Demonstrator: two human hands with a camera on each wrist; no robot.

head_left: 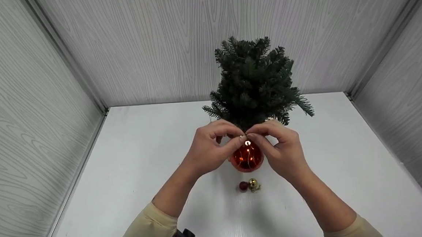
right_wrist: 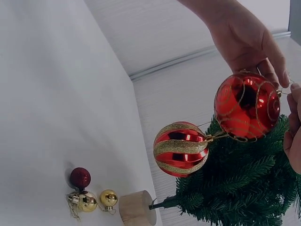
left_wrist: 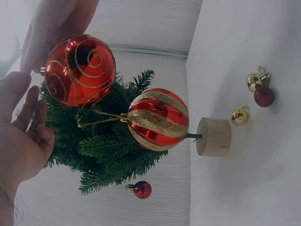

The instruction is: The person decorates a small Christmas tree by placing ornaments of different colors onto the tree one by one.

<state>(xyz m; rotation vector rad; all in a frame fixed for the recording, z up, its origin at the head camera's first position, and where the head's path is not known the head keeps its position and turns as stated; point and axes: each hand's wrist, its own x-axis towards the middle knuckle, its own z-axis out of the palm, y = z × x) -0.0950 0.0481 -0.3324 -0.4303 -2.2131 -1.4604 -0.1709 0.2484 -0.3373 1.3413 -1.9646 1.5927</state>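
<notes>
A shiny red Christmas bauble [head_left: 247, 160] with gold glitter swirls hangs below both hands, in front of the tree. My left hand [head_left: 212, 147] pinches the thin string at its gold cap between thumb and forefinger. From the other side, my right hand [head_left: 280, 149] pinches the same string, fingertips meeting those of the left. In the left wrist view, the string is mostly hidden by the fingers. Behind this bauble, a red bauble with gold stripes [left_wrist: 159, 120] hangs from the green artificial Christmas tree [head_left: 254, 83].
The tree stands on a round wooden base [left_wrist: 214, 136]. A small dark red bauble [left_wrist: 142, 189] hangs on a branch. Small gold baubles [right_wrist: 108, 198] and a glittery dark red one [right_wrist: 80, 177] lie on the white table [head_left: 143, 155]. Grey wood-grain panels [head_left: 148, 45] enclose it.
</notes>
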